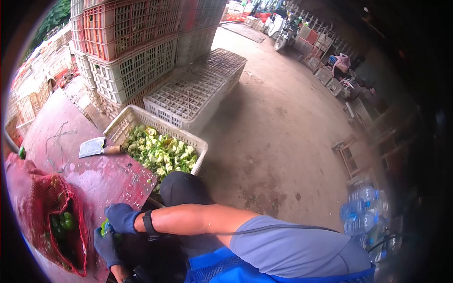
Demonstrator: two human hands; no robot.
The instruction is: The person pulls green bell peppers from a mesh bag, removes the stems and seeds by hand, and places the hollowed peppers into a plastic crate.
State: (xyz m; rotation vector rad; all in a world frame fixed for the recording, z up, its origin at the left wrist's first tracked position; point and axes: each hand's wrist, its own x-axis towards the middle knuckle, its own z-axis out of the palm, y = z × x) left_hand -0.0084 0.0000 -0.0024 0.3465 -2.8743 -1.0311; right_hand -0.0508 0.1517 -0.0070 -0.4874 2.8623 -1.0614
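Both of my hands wear dark blue gloves and meet at the near edge of the pink board. My right hand [121, 218], with a black band on the wrist, is closed around a green pepper [103, 228]. Just below it, my left hand [107, 246] has its fingers wrapped on the same pepper, which is mostly hidden by the gloves. Left of my hands, a red mesh bag [40, 200] lies open with several green peppers [63, 224] inside. A cleaver [92, 147] with a wooden handle lies on the pink board [106, 177], its handle reaching toward the crate.
A pale plastic crate [200, 146] holds many green and whitish vegetable pieces [163, 153] beside my knee. Behind it are an upturned crate [186, 94] and tall stacked crates [134, 52]. Water bottles [361, 212] stand at right; a parked three-wheeler [281, 30] is far back.
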